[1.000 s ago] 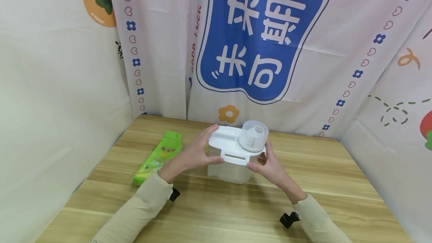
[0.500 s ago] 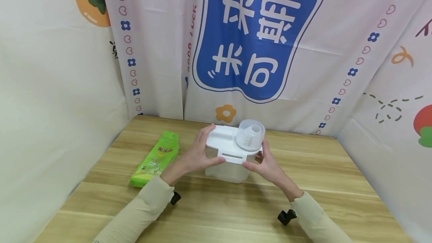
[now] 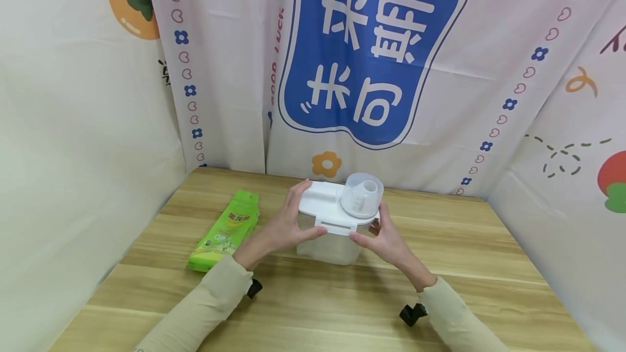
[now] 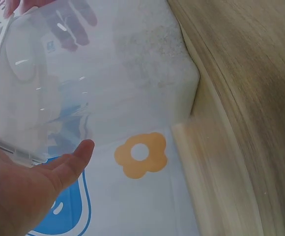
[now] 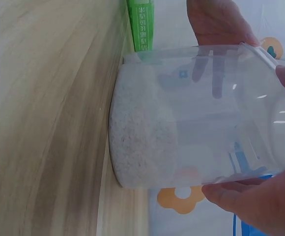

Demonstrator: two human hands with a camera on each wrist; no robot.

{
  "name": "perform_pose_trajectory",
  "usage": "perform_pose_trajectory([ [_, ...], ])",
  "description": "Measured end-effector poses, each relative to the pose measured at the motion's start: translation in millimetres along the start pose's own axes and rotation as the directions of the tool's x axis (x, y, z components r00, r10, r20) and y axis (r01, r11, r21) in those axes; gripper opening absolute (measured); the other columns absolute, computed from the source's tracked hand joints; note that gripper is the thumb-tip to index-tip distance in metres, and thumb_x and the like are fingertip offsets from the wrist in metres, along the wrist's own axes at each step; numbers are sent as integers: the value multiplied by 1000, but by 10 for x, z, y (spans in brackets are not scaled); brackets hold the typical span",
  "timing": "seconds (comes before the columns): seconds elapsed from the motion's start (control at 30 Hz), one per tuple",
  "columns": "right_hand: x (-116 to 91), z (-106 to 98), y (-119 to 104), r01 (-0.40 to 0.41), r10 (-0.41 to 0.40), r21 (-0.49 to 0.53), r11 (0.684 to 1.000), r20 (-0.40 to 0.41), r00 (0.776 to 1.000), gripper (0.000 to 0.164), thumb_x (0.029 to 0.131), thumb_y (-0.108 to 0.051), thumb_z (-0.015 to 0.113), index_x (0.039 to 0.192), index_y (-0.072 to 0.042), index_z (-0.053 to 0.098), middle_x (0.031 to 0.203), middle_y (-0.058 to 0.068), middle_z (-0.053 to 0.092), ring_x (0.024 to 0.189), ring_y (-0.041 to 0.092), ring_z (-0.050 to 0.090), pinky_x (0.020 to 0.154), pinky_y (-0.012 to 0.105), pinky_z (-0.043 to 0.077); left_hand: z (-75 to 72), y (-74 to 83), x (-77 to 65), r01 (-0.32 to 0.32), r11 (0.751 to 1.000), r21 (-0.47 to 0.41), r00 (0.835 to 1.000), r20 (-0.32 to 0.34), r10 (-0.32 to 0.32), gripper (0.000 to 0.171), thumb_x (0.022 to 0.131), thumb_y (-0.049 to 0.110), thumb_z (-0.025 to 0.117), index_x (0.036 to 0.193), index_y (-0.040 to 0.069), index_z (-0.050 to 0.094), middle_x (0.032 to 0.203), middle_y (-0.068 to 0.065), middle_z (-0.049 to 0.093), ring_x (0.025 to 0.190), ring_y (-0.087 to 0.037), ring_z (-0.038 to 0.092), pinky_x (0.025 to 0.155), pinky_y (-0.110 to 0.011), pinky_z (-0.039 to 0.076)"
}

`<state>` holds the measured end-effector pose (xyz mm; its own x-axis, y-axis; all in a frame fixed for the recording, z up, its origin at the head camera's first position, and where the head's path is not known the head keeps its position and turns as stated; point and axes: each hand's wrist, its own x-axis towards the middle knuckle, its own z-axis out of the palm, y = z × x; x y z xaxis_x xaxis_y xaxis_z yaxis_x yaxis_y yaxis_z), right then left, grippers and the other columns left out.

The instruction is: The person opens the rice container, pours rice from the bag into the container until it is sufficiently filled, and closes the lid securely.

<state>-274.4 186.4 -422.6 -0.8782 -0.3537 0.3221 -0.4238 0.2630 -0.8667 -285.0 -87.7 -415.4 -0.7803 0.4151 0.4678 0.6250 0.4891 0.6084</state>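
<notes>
A clear plastic rice container stands upright on the table, with white grains filling its bottom part. Its white lid is on, and a clear measuring cup sits on the lid's right half. My left hand grips the container's upper left side, thumb at the front clasp. On the right side my right hand holds it the same way, its thumb at the clasp's right end. The right hand's other fingers are partly hidden behind the container in the head view.
A green packet with printed writing lies left of the container, beside my left forearm. Behind the wooden table hangs a printed cloth, with more cloth walls at both sides.
The head view has shifted slightly, so everything sits a little further left in it. Both hands keep their grip, and the container stays in place on the table.
</notes>
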Motion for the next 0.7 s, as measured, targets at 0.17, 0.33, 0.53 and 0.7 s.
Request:
perform_pose_trajectory([
  [0.17,2,43,11,-5,5,-3,1000,-25,1000,99,81,-17,81,152,-28,14,148,10,39,130,37,48,108,58,41,2,16,-10,11,1000,4,1000,-2,-11,110,79,49,78,157,22,5,161,-7,14,137,-26,36,110,-52,42],
  [0.33,3,81,2,1,-1,17,1000,-49,999,99,80,-16,81,153,-27,15,146,9,41,125,35,51,105,61,42,10,24,-20,24,1000,-2,1000,-2,-24,110,80,48,79,157,24,3,161,-5,14,138,-25,36,111,-50,41],
  [0.53,2,94,-19,-9,9,6,1000,-77,997,99,79,-15,82,152,-28,16,146,7,42,123,32,53,101,52,48,31,30,-3,-12,1000,-18,1000,-18,11,110,80,42,80,157,21,4,160,-8,16,137,-26,35,112,-49,40],
  [0.7,10,102,-4,-8,8,-3,1000,-95,995,99,79,-17,83,152,-30,18,146,5,43,123,31,52,100,48,48,40,37,8,-47,999,-21,998,-50,45,110,78,36,83,156,17,8,156,-11,22,134,-27,38,111,-48,42],
])
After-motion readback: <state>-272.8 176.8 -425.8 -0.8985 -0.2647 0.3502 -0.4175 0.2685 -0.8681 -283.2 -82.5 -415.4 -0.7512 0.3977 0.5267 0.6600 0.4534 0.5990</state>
